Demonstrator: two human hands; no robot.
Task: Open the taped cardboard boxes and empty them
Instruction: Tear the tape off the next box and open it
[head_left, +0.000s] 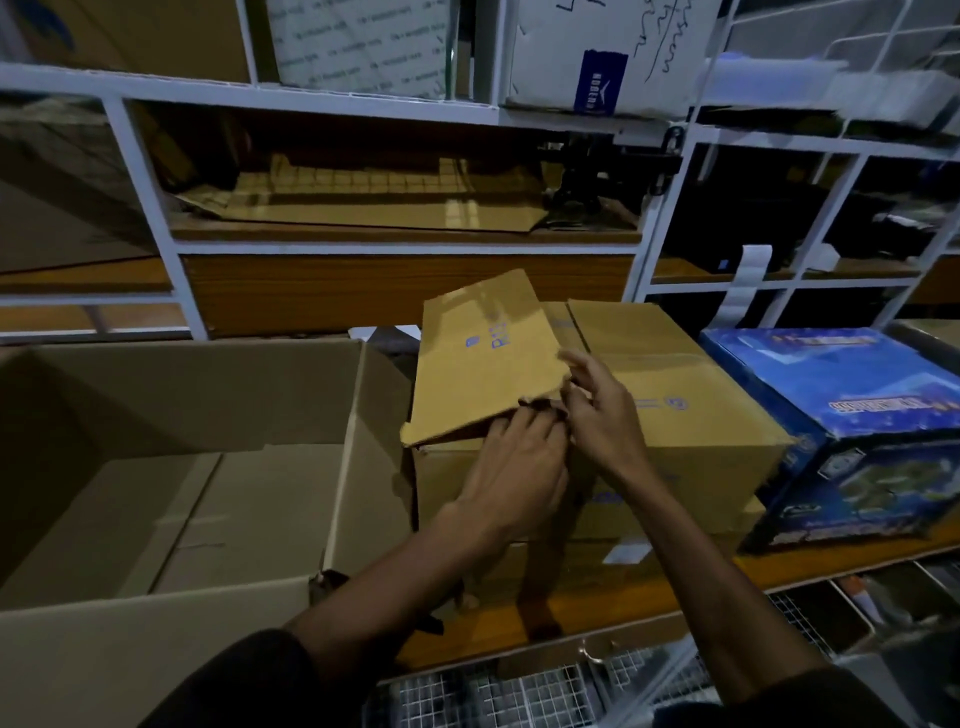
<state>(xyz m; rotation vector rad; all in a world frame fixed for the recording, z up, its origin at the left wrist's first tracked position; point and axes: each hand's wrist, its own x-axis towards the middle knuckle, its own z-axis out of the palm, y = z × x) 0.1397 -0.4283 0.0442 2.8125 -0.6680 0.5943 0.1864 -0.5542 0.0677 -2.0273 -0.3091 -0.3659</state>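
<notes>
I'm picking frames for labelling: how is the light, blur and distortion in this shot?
Head view: dim, bluish light overall; the shelf rails bow from wide-angle distortion; deep shadow fills the open box at left; the right hand looks slightly motion-blurred at its fingertips, the left hand sharper; print on the raised flap is only partly legible; faint sheen on the blue box.

On a wooden shelf (649, 592), the left hand (511, 467) reaches under the raised flap (483, 358) of a brown cardboard box (691, 410) while the right hand (597, 415) touches its torn edge, between a large open box (171, 457) and a blue printed box (852, 415).
</notes>
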